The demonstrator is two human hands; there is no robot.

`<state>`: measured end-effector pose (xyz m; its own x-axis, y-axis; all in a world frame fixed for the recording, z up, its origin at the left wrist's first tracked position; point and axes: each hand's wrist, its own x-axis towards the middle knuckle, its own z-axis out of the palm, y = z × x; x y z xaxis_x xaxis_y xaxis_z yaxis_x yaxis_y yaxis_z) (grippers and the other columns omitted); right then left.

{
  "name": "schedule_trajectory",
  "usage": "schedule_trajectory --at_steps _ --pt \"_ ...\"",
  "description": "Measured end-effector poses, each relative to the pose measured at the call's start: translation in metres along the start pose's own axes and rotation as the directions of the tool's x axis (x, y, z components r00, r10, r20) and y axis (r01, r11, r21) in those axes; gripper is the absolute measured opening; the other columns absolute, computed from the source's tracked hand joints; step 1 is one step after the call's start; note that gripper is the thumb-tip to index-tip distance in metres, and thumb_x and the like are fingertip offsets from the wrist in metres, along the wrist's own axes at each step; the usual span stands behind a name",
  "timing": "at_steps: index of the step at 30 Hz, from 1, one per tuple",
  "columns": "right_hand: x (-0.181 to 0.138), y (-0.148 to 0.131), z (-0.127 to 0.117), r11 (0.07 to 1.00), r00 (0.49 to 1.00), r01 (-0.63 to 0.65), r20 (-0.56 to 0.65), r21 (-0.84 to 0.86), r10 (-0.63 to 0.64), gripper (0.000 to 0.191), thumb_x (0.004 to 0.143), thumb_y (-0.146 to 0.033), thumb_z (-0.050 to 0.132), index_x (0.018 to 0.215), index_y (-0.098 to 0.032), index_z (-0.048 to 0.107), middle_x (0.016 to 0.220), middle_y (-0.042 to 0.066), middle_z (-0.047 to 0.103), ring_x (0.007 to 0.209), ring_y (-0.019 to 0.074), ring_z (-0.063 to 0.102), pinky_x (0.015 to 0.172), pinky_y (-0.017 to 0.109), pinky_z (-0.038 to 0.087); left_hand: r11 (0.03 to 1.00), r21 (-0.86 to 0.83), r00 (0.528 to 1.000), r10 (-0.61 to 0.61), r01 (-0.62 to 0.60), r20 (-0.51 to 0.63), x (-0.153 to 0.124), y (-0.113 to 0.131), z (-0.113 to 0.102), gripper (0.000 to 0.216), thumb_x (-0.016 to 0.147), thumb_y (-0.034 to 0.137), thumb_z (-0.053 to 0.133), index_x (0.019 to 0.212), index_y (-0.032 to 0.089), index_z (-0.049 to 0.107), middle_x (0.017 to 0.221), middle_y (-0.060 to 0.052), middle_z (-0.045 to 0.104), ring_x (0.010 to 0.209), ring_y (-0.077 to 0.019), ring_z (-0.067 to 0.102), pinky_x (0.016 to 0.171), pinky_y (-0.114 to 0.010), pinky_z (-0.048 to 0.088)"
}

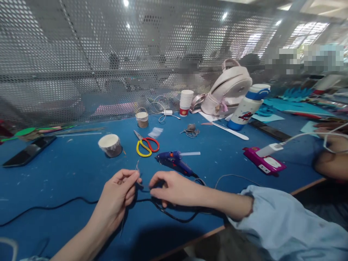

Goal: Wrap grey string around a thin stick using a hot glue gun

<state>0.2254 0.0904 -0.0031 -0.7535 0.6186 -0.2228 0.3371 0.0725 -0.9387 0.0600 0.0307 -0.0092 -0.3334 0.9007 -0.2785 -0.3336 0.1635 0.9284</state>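
My left hand [119, 192] is closed in a pinch on a thin grey string [137, 166], which makes a small loop above the fingertips. A loose end hangs below this hand. My right hand [175, 188] is just to the right, its thumb and forefinger curled together on a strand that runs across from the left hand. Behind the right hand lies a blue hot glue gun [170, 156] with a clear glue stick in its back. Scissors [146, 146] with one yellow and one red handle rest beyond the hands. Farther back sits a small tangle of grey string [191, 131].
A white-lined tub [110, 145] and a small cup with a handle [142, 119] stand left. A black cable [67, 201] crosses the front. Paper cups [186, 103], a backpack [228, 90], a bottle [247, 108] and a purple device [263, 161] stand right. Another person's arm [333, 156] is at far right.
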Motion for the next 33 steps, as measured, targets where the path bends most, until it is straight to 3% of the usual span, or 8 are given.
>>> schedule_trajectory --at_steps 4,10,15,19,22,24,27,33 --pt "-0.032 -0.004 -0.038 0.922 0.975 0.116 -0.133 -0.368 -0.176 0.013 0.082 -0.027 0.055 0.086 -0.018 0.064 0.058 -0.001 0.059 0.050 0.0095 0.052 0.050 0.021 0.035 1.000 0.001 0.999 -0.024 0.024 -0.024 0.001 0.003 -0.001 0.033 0.057 0.034 0.080 0.071 0.014 0.058 0.058 0.002 0.058 0.034 0.0011 0.026 0.033 -0.014 0.014" --pt "-0.058 -0.002 -0.084 0.776 0.970 -0.037 -0.211 -0.629 -0.125 0.028 0.085 -0.037 0.052 0.068 -0.017 0.061 0.055 -0.001 0.054 0.049 0.0087 0.042 0.050 0.023 0.027 0.999 0.002 0.999 -0.035 0.036 -0.011 0.000 0.004 -0.001 0.034 0.055 0.033 0.082 0.071 0.014 0.059 0.060 0.002 0.058 0.035 0.0013 0.027 0.033 -0.014 0.016" --pt "-0.039 -0.011 -0.048 0.913 0.957 0.127 -0.195 -0.388 -0.216 0.019 0.081 -0.031 0.057 0.094 -0.017 0.061 0.064 -0.001 0.057 0.055 0.0097 0.050 0.055 0.022 0.037 0.998 -0.004 0.998 -0.056 0.056 0.012 -0.001 0.004 -0.001 0.032 0.057 0.033 0.081 0.070 0.015 0.059 0.045 0.010 0.038 0.035 0.0004 0.024 0.033 -0.013 0.014" --pt "-0.002 -0.006 -0.006 0.984 0.985 0.160 -0.055 -0.074 -0.164 0.059 0.077 -0.026 0.063 0.130 -0.019 0.041 0.073 -0.001 0.062 0.056 0.0099 0.056 0.054 0.022 0.043 0.999 0.003 0.999 -0.047 0.047 0.005 -0.002 0.004 -0.001 0.032 0.056 0.033 0.082 0.071 0.016 0.058 0.043 0.011 0.035 0.034 -0.0004 0.024 0.033 -0.013 0.015" --pt "0.018 0.002 0.008 0.990 0.993 0.097 0.050 0.103 -0.103 0.038 0.079 -0.027 0.059 0.115 -0.017 0.051 0.078 0.000 0.063 0.050 0.0069 0.054 0.048 0.020 0.044 0.999 0.000 0.999 -0.032 0.032 0.008 -0.003 0.005 -0.003 0.031 0.058 0.033 0.081 0.071 0.016 0.059 0.042 0.011 0.038 0.034 -0.0007 0.025 0.033 -0.013 0.015" --pt "0.020 0.006 0.010 0.992 0.996 0.080 0.029 0.093 -0.083 0.019 0.084 -0.031 0.052 0.092 -0.015 0.058 0.068 -0.001 0.061 0.044 0.0052 0.049 0.044 0.018 0.040 1.000 -0.006 1.000 -0.022 0.022 0.013 -0.002 0.006 -0.003 0.030 0.058 0.032 0.080 0.071 0.015 0.059 0.051 0.005 0.052 0.034 0.0004 0.026 0.032 -0.013 0.014" --pt "0.013 0.008 0.011 0.996 0.996 0.089 -0.015 0.031 -0.088 0.026 0.087 -0.035 0.048 0.075 -0.016 0.058 0.060 -0.003 0.058 0.041 0.0045 0.044 0.044 0.018 0.038 1.000 -0.018 1.000 -0.021 0.021 0.023 -0.001 0.007 -0.004 0.029 0.061 0.031 0.079 0.073 0.014 0.058 0.071 -0.002 0.065 0.035 0.0021 0.027 0.031 -0.013 0.014" --pt "0.006 0.007 0.020 0.997 0.993 0.067 0.102 -0.036 -0.063 0.027 0.089 -0.035 0.044 0.074 -0.017 0.057 0.063 -0.002 0.061 0.040 0.0051 0.046 0.042 0.017 0.038 0.999 -0.038 0.997 -0.033 0.035 0.071 -0.002 0.006 -0.003 0.028 0.065 0.031 0.077 0.072 0.016 0.055 0.058 0.002 0.061 0.033 0.0016 0.024 0.031 -0.012 0.014"
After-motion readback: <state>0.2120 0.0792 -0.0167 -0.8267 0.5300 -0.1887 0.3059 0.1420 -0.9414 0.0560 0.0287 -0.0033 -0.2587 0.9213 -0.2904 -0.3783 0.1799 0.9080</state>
